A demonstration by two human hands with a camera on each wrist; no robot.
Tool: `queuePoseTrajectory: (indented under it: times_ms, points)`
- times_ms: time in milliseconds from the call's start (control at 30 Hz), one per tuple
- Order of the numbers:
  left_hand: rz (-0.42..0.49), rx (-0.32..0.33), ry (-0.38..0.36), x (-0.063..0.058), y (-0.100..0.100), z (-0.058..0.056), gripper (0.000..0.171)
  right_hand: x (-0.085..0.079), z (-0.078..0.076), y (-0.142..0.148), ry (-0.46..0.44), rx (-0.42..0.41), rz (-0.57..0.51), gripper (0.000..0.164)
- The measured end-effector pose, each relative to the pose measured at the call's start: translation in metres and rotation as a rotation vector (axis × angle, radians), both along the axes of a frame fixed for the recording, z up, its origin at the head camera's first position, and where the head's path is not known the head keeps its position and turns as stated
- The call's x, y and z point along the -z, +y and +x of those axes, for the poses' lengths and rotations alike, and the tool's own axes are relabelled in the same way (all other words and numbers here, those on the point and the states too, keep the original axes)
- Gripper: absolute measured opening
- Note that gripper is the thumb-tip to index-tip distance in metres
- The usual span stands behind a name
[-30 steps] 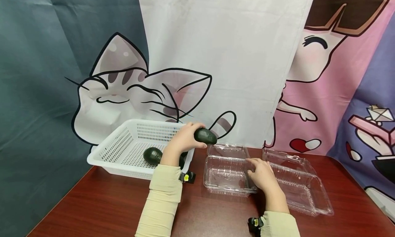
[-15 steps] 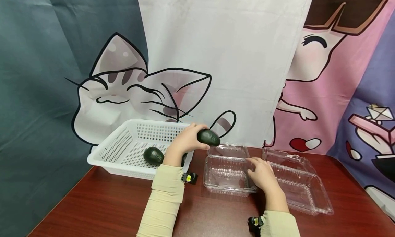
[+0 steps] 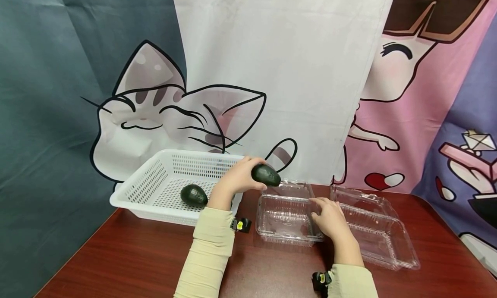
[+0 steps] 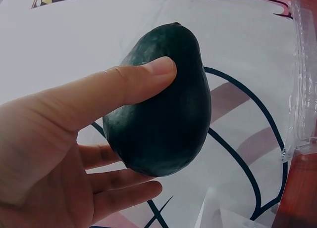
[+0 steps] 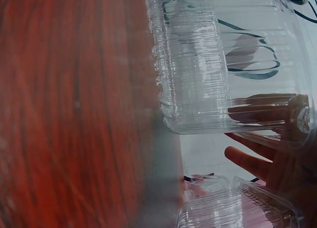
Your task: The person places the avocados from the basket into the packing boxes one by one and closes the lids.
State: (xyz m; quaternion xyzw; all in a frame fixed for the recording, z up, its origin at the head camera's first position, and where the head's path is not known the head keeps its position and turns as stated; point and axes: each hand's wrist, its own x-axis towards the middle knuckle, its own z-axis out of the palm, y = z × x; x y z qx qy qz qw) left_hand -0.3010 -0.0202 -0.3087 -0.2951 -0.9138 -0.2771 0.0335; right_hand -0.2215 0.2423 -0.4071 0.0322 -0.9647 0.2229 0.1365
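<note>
An avocado is held up by my left hand, the thumb on one side and the fingers behind. In the left wrist view, the thumb presses on the avocado's dark face. Below and to its right stands a clear plastic clamshell container, lid up at the back. My right hand holds that container at its right rim. Through the clear wall in the right wrist view, part of the right hand shows, with other fingers outside. Another avocado lies in the white basket.
A second clear clamshell container stands open to the right of my right hand. The brown wooden table carries everything, with a printed cloth hanging behind it. My left forearm passes by the basket's right end.
My left hand has moved slightly right and a little down with the avocado, closer to the first container. The right hand and both containers have stayed in place.
</note>
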Motion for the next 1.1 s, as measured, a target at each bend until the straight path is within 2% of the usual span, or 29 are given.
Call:
queuePoseTrajectory:
  times_ms: [467, 833, 1100]
  points:
    - [-0.008, 0.052, -0.017, 0.003, 0.008, 0.001, 0.069, 0.002, -0.002, 0.001, 0.014, -0.003, -0.007, 0.041]
    - [-0.050, 0.071, 0.005, 0.005, 0.013, 0.003, 0.066, 0.004, -0.003, 0.002, 0.026, -0.007, 0.001, 0.042]
    - [-0.064, 0.117, -0.023, 0.008, 0.015, 0.005, 0.068, 0.003, -0.002, 0.001, 0.011, -0.006, -0.003, 0.042]
